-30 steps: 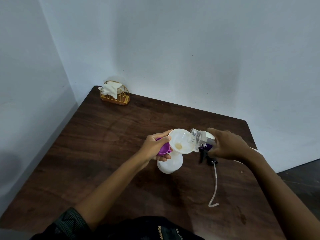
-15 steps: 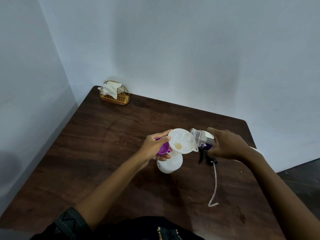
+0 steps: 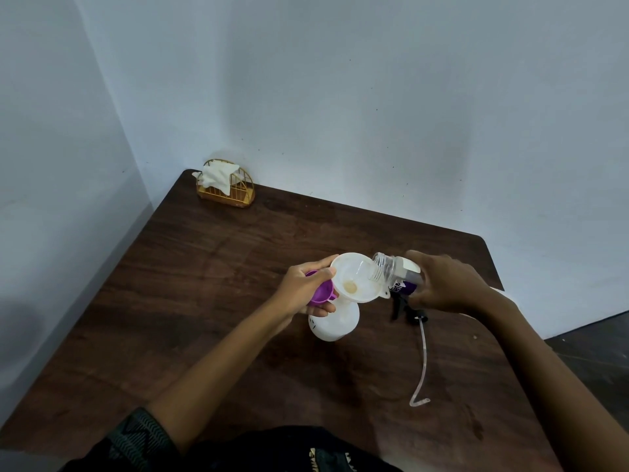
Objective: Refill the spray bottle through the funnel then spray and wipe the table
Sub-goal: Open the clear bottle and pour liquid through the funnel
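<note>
Corner table (image 3: 204, 284), funnel (image 3: 357, 277) well inside edges

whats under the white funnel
A white spray bottle stands on the table under the funnel. Its neck and the funnel's spout are hidden by the funnel's bowl and the left hand.

No wording can be read anywhere. The purple-and-white label (image 3: 404, 287) on the tilted clear bottle (image 3: 388, 271) carries pale lettering, too blurred to make out. Small dark marks on the white spray bottle (image 3: 335, 323) and a yellowish print on the dark garment (image 3: 318, 454) at the near worktop (image 3: 211, 301) edge are equally illegible.
</note>
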Demonstrator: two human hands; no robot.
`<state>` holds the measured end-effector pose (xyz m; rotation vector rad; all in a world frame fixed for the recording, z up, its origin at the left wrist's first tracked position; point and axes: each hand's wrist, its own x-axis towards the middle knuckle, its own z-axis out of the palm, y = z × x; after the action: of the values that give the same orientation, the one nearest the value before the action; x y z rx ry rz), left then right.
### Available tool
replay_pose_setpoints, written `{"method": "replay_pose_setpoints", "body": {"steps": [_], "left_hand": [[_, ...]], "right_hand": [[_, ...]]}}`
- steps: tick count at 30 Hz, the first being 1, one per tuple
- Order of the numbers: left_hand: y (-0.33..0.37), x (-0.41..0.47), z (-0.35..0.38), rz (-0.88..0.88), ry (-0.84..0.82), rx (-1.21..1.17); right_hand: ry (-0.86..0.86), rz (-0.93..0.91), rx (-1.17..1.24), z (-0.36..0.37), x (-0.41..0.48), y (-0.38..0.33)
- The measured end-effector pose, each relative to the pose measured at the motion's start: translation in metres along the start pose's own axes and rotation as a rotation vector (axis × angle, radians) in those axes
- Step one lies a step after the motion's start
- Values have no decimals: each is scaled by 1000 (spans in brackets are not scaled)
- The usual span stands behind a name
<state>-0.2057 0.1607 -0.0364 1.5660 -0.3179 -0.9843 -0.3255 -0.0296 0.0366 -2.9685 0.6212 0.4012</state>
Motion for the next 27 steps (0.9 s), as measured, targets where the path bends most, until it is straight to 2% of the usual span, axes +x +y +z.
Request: {"method": "replay_pose_setpoints", "body": {"steps": [27], "left_hand": [[0, -2, 1, 8, -6, 1]], "right_hand": [[3, -3, -46, -2, -1, 1]]}}
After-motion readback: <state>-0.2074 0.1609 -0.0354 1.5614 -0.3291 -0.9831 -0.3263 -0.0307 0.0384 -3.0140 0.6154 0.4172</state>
